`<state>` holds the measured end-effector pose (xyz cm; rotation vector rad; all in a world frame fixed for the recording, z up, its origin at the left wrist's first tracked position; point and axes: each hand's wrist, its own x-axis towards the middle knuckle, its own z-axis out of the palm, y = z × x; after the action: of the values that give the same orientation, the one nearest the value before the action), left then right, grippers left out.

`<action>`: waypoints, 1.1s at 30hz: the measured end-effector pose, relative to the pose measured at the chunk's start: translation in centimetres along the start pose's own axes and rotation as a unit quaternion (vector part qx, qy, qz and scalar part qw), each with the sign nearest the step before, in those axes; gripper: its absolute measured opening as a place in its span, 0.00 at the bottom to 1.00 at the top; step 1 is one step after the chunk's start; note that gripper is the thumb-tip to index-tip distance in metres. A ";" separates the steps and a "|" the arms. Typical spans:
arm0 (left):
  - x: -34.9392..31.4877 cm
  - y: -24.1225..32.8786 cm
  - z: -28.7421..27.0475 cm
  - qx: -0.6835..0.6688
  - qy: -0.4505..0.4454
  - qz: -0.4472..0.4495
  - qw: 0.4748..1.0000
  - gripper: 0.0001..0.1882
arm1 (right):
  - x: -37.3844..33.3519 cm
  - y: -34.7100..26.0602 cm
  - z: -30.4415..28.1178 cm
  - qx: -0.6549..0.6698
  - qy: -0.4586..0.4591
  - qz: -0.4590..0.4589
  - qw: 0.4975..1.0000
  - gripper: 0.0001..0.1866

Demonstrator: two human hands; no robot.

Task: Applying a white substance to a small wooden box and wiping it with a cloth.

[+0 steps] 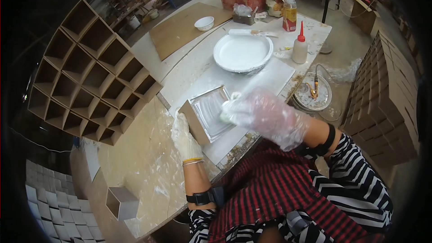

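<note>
My left hand [184, 139], in a white knit glove, grips the outer side of a small brown board box [194, 123]. The box's upper face carries a streaky wet white coat with a brighter white rim. My right hand [265, 112], in a clear plastic glove and a little blurred, is closed at the box's right edge. A pale wad smeared with white [228, 111] sits at its fingertips; its kind is hard to make out. Beyond the box stands a round basin [243, 54] of white liquid, its rim wrapped in film.
A brush [252, 33] lies behind the basin. Near it stand a red-capped squeeze bottle [300, 47], a bottle with a red and yellow label [289, 14] and a small white bowl [204, 23]. A brown compartment grid [94, 74] stands left; stacked boxes [382, 99] rise right. Another open box [122, 203] sits lower left.
</note>
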<state>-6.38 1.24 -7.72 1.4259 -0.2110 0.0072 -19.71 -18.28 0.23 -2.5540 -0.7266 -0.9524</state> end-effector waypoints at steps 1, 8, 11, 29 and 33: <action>0.3 -0.4 0.0 -0.060 -0.014 -0.020 0.998 0.21 | 0.6 -0.6 0.6 -0.001 0.003 0.002 1.000 0.09; 1.8 -2.9 -1.8 -0.120 -0.012 -0.038 0.992 0.22 | 0.1 -1.4 0.8 0.021 -0.131 -0.069 0.989 0.18; 1.3 -2.2 -0.7 -0.184 -0.004 -0.083 0.979 0.23 | -3.5 1.2 -0.7 -0.024 -0.231 0.026 0.972 0.17; 1.2 -2.2 -0.9 -0.187 -0.008 -0.063 0.980 0.21 | -4.6 -0.2 0.7 -0.024 -0.175 0.081 0.981 0.14; 1.2 -2.5 -1.2 -0.132 -0.003 -0.035 0.991 0.21 | -1.3 1.9 0.2 -0.062 -0.090 0.064 0.992 0.16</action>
<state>-4.71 1.89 -10.19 1.1686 -0.1605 -0.0807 -19.36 -20.19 -0.97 -2.7839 -0.5587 -0.7548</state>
